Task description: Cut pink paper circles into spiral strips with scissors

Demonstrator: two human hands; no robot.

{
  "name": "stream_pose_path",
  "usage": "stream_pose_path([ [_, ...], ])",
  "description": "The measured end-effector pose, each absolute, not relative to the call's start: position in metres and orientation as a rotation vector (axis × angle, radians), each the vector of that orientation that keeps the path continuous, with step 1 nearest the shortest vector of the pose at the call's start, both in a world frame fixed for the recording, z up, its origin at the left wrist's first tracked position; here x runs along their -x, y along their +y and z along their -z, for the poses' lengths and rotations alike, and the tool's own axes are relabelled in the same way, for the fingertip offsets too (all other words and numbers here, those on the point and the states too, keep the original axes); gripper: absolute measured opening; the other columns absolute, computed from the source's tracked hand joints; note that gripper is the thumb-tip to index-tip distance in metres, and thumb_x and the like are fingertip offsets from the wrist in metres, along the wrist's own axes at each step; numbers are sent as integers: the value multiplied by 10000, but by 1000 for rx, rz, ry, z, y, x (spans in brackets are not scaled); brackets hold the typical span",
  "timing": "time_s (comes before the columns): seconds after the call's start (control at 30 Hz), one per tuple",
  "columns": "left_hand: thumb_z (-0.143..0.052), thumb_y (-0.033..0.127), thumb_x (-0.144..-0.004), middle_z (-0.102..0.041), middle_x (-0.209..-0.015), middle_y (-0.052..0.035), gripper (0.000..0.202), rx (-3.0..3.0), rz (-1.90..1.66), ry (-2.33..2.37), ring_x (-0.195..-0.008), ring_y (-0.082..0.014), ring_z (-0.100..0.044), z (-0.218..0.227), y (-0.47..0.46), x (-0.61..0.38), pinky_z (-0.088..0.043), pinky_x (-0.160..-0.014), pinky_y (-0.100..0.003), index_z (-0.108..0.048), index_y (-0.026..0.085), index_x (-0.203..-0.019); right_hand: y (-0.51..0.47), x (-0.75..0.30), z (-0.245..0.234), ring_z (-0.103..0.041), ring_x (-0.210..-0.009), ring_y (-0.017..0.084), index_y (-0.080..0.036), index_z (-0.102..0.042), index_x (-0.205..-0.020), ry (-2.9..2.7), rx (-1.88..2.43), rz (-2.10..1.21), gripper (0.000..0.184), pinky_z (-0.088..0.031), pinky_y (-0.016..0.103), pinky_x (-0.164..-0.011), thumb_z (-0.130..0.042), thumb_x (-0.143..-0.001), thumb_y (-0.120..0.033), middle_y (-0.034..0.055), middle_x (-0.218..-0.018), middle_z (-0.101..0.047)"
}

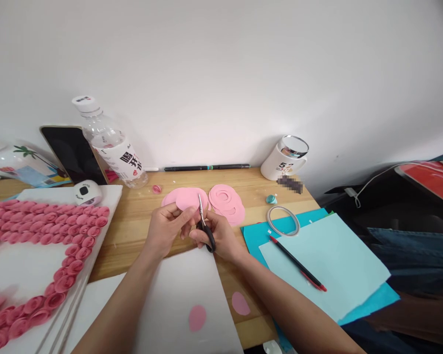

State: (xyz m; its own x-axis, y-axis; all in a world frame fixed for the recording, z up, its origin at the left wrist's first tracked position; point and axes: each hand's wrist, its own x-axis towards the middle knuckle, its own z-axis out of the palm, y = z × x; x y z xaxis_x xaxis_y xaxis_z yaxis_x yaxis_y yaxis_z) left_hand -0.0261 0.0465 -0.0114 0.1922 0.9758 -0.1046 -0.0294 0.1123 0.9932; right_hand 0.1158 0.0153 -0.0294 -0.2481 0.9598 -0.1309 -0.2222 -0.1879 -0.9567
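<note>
My left hand (169, 226) pinches a pink paper disc (187, 198) over the wooden desk (140, 216). My right hand (221, 235) grips black-handled scissors (204, 226), blades pointing up into the disc's edge. Both hands meet at the middle of the desk. More pink paper rings and discs (227, 202) lie just behind the right hand.
A white board with several pink paper roses (40, 246) lies at left, a water bottle (110, 145), phone (72, 152) and white mug (284, 160) stand at the back. Tape roll (282, 220), red-black pen (299, 265) and light blue sheets (328, 260) lie right. White paper (180, 295) is in front.
</note>
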Motion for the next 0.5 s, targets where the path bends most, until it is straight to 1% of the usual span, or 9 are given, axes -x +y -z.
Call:
stream_pose_path([
  [0.1, -645, 355, -759, -517, -431, 37, 280, -1195, -1005, 1100, -341, -50, -420, 9, 46, 26, -329, -360, -187, -588, 150, -576, 16, -116, 31, -470, -459, 85, -167, -539, -815, -1113, 1027, -1612, 491, -343, 202, -443, -817, -543, -467, -42, -565, -535],
  [0.2, -654, 336, -741, -524, -438, 38, 253, -1236, -987, 1120, -348, -55, -437, 6, 45, 27, -346, -360, -185, -592, 153, -578, 18, -118, 31, -440, -497, 85, -167, -542, -845, -1118, 1018, -1595, 516, -324, 205, -462, -832, -527, -450, -44, -595, -510],
  [0.33, -676, 337, -709, -528, -436, 33, 300, -1285, -961, 1153, -354, -59, -449, 0, 43, 26, -357, -354, -180, -532, 159, -514, 21, -121, 30, -427, -569, 97, -170, -537, -824, -1141, 976, -1542, 521, -334, 216, -517, -846, -503, -439, -34, -636, -507],
  [0.5, -672, 317, -710, -532, -447, 37, 251, -1279, -976, 1170, -358, -51, -436, -1, 42, 25, -346, -354, -174, -566, 156, -550, 22, -122, 29, -376, -527, 80, -167, -535, -834, -1156, 983, -1534, 517, -303, 210, -496, -843, -513, -430, -50, -607, -483],
])
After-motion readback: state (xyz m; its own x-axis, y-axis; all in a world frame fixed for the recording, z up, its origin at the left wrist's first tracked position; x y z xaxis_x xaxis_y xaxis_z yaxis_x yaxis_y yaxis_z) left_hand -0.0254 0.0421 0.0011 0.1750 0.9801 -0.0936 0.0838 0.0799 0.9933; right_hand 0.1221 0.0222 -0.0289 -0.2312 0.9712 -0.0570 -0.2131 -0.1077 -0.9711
